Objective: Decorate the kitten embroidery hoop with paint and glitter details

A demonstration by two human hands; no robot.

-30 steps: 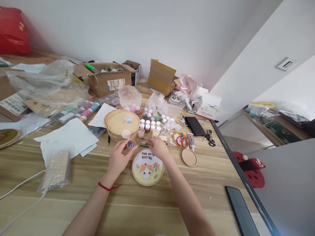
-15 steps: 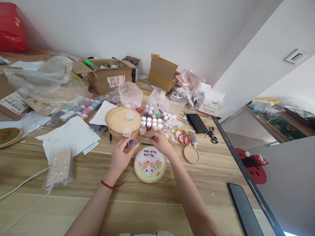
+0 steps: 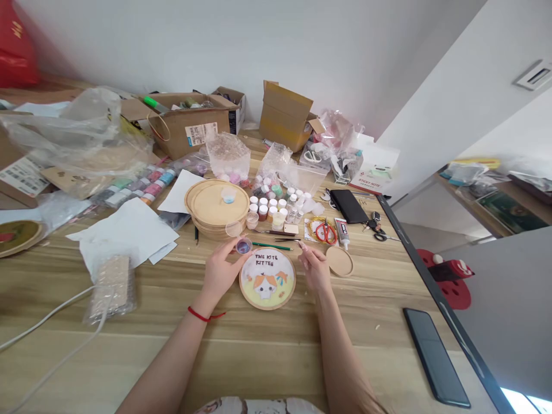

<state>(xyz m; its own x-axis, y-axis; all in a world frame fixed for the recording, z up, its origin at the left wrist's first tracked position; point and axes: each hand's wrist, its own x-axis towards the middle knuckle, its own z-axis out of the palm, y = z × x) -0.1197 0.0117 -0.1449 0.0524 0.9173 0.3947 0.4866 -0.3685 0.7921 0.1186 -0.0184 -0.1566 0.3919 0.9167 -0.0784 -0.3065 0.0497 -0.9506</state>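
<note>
A small clear cup [image 3: 244, 246] with purple contents is pinched between the thumb and fingers of my left hand [image 3: 219, 270]. Below and between my hands lies a round wooden-rimmed piece [image 3: 267, 279], lettered "THE KITE KITTEN" over an orange and white cat. Just right of it, my right hand [image 3: 315, 267] is closed in a pinch; whatever is at its fingertips is too small to name. A green pencil [image 3: 272, 246] and thin dark sticks [image 3: 287, 239] lie beyond the round piece. Behind them is a dark-handled tool [image 3: 269, 232].
Several white-capped jars [image 3: 263, 210] stand behind, beside stacked wooden discs [image 3: 211, 201] carrying a cup. To the right are red-handled scissors [image 3: 325, 232], a glue tube [image 3: 342, 233], a small wooden disc [image 3: 340, 261] and a phone [image 3: 435, 356]. White paper [image 3: 123, 236] lies left, near cables.
My right hand has moved right and nearer, away from the tools behind the round piece. My left hand still holds the cup, now slightly closer to that piece. The view has shifted a little.
</note>
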